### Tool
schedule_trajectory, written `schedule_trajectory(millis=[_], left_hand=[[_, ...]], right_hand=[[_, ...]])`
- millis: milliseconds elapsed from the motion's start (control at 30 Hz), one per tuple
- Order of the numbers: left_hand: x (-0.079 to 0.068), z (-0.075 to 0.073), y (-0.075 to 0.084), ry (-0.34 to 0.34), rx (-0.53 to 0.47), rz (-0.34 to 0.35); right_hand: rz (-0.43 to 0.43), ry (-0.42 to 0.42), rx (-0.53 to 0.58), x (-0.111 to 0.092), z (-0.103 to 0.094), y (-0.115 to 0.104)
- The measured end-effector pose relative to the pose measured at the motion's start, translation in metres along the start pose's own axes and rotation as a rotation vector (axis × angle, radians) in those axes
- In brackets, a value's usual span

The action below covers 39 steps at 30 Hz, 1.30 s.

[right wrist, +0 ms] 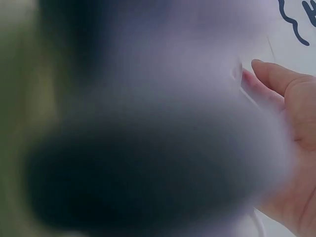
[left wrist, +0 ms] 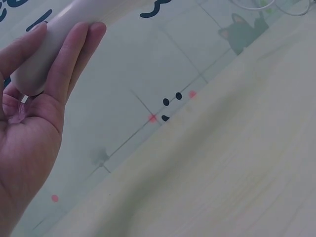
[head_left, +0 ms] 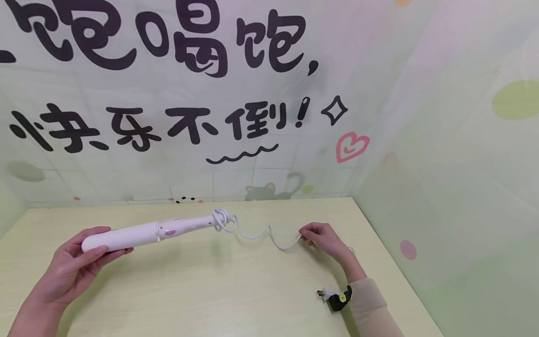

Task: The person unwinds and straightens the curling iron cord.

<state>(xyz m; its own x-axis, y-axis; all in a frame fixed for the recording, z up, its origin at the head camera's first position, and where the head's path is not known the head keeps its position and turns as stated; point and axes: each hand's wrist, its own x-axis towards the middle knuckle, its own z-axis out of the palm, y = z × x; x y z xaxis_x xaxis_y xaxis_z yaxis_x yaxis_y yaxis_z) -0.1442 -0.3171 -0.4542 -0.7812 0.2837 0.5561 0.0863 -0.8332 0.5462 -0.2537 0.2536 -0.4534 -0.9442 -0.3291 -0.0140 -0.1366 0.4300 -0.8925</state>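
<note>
The left hand (head_left: 73, 267) was clamped on the rounded end of the white, wand-shaped plastic appliance (head_left: 145, 235), held above the pale wood-grain table (head_left: 189, 292). The thin white cord (head_left: 254, 238), looped at the appliance's far end, extended to the right hand (head_left: 326, 241), which pinched it. The white pronged plug (head_left: 326, 294) was near that hand's wrist.

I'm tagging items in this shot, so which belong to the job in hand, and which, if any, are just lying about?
In the job:
- white wand, held by the left hand
- white cord, pinched by the right hand
- plug, near the right wrist

Just surroundings:
- table
- printed wall
- black wrist device
</note>
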Motion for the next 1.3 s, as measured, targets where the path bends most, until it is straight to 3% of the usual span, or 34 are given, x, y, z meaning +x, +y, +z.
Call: schedule_trajectory(millis=[267, 533, 933, 1200, 1300], left_hand=[[0.002, 0.000, -0.001, -0.006, 0.003, 0.001], [0.001, -0.002, 0.000, -0.002, -0.022, -0.009], [0.001, -0.002, 0.000, -0.003, -0.023, -0.011], [0.001, -0.001, 0.000, 0.008, 0.001, -0.013], [0.000, -0.001, 0.000, 0.016, 0.000, -0.019]], right_hand=[[-0.060, -0.014, -0.055, -0.001, -0.001, -0.001], [-0.148, -0.028, -0.058, 0.003, 0.004, -0.017], [-0.285, -0.128, 0.040, 0.013, 0.041, -0.060], [-0.352, -0.179, -0.193, 0.020, 0.077, -0.067], [-0.376, -0.191, -0.232, 0.021, 0.087, -0.067]])
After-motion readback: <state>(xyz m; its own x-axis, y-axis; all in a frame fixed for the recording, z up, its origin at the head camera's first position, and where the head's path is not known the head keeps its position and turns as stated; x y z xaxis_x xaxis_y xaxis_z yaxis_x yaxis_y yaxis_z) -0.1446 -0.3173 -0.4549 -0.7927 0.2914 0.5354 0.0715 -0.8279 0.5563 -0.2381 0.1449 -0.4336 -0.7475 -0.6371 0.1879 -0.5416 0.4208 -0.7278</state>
